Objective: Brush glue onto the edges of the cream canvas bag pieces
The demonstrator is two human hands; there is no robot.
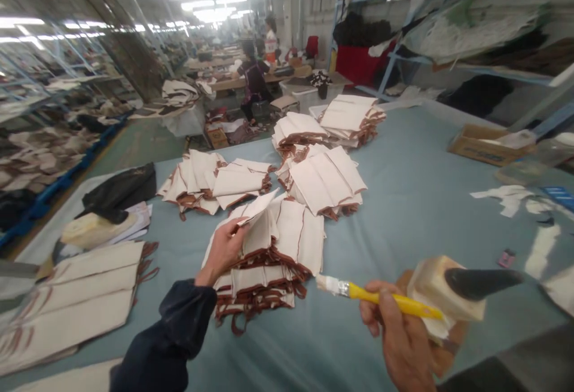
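Left hand [223, 251]'s pinching a cream fabric piece [260, 205] mid-frame, while the right hand [401, 332] grips a yellow-handled brush [394, 301], lower right, above the blue-green surface [350, 344].

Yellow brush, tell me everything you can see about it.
The brush has a smooth yellow handle, a silvery metal band and pale, perhaps coated, bristles. The right hand grips its handle, partly hiding it. It lies nearly level in view, bristles toward the left, the handle's end overlapping the pale container in view; whether they touch is unclear.
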